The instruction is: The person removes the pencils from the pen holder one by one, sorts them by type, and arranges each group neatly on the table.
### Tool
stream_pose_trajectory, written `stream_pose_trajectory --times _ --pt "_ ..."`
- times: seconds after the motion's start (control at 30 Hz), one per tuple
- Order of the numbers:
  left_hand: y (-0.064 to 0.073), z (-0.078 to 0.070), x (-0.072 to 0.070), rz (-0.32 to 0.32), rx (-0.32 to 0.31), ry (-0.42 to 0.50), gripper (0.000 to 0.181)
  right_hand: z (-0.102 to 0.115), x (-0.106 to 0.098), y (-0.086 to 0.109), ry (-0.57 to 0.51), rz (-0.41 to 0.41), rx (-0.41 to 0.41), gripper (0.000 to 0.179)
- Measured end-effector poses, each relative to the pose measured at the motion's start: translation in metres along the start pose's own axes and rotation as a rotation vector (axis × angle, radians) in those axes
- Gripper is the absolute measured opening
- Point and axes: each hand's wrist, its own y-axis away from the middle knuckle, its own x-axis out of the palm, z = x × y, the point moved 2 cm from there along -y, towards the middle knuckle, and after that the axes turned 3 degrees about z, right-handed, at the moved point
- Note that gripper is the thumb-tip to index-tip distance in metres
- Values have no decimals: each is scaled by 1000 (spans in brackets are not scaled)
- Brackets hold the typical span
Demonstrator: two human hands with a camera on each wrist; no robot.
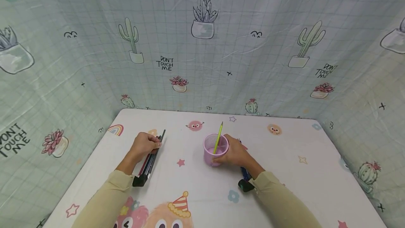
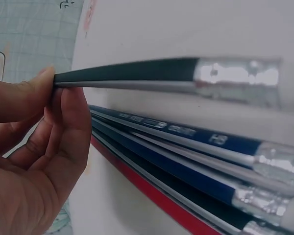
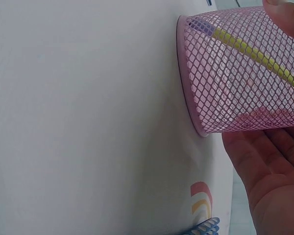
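In the left wrist view my left hand (image 2: 44,132) pinches a dark green pencil (image 2: 132,71) between thumb and fingers, its metal ferrule end toward the camera. Beneath it lies a bunch of pencils: a dark blue one marked HB (image 2: 191,132), a red one (image 2: 152,193) and others. My right hand (image 1: 236,152) grips the side of a pink mesh pencil cup (image 1: 209,158), which stands upright on the table. A yellow-green pencil (image 1: 219,137) leans inside it, point up. The thumb shows at the near side of the cup, the fingers behind it.
Blue items (image 1: 243,173) lie by my right wrist, partly hidden by the arm; their kind is unclear. The white table (image 1: 196,186) has printed cartoon figures and stars. A patterned cloth (image 1: 234,80) hangs behind it and at the sides.
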Motion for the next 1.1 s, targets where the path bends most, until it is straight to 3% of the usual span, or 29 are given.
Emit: stream_pose_trajectory --times 0.3,0.7,0.93,1.1 --pt "-3 12 2 -69 -37 -54 14 -1 0 1 -13 2 20 88" --pt "-3 7 1 -141 55 -400 17 -2 0 0 -30 -5 5 87" --pt "-2 7 1 -180 88 -458 18 -2 0 1 -24 -6 5 87" --pt "-1 9 2 -188 75 -462 18 -1 0 1 -20 -4 11 87"
